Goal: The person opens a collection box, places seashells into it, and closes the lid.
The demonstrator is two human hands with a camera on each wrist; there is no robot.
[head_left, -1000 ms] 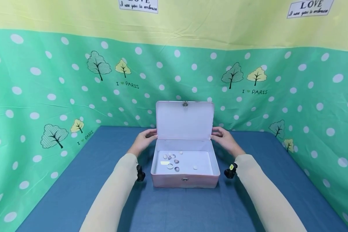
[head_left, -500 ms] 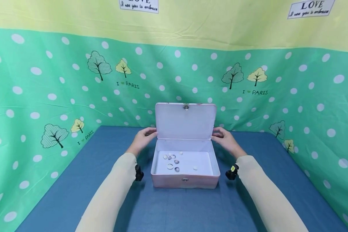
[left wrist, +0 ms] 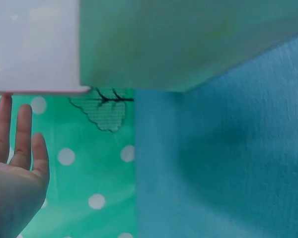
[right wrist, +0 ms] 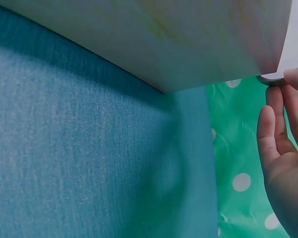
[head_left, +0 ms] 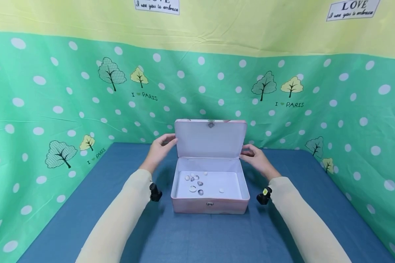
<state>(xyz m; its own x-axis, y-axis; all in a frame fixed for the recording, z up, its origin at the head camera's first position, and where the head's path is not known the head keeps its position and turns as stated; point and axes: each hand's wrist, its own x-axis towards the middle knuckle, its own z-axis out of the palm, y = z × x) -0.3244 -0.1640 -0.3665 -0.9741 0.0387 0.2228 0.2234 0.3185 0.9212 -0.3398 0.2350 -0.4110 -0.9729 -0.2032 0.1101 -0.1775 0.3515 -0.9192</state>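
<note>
A pink tin box [head_left: 191, 205] with a white inside sits on the blue cloth, its hinged lid [head_left: 210, 140] raised and leaning a little forward. Several small seashells [head_left: 200, 183] lie in it, mostly on the left. The left hand [head_left: 158, 149] is at the lid's left edge, thumb at the front and fingers reaching behind; in the left wrist view its other fingers [left wrist: 24, 134] are nearly straight beneath the rim. Lower on the lid's right edge, the right hand [head_left: 256, 159] pinches the rim between thumb [right wrist: 297, 78] and fingertips.
Blue cloth [head_left: 197, 237] covers the table around the box. A green dotted curtain [head_left: 197, 84] hangs behind it and along both sides. A small metal clasp [head_left: 210, 204] sits on the box front, and its counterpart latch [head_left: 211, 125] is on the lid.
The lid has tilted forward from nearly upright, so its patterned top edge now shows. My left hand has moved up along the lid's edge; the right hand has barely moved. The shells stay put.
</note>
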